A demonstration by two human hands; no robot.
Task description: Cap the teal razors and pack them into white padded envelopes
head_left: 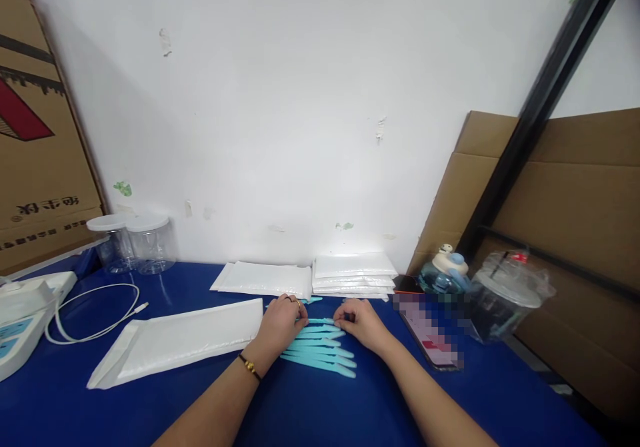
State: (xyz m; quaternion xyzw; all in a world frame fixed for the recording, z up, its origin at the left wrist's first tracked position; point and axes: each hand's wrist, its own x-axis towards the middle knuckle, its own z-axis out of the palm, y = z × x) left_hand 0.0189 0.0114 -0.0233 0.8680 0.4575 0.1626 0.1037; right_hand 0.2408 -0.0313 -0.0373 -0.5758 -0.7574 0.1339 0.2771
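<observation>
Turquoise sticks (320, 352) lie spread in a row at the frame's lower centre — left hand (283, 320) and right hand (363, 325), fingers closed, pinch another stick (319, 321), not yet released.

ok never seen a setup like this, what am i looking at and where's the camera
There is no machine here, just a person's two bare hands. The only picture comes from a camera worn on their head, looking forward and down. On the blue table lies a row of thin turquoise sticks, with a long white packet to the left, white packets stacked by the wall, and a phone on the right. The left hand and right hand have their fingers at opposite ends of one stick; how firmly they hold it isn't clear.
</observation>
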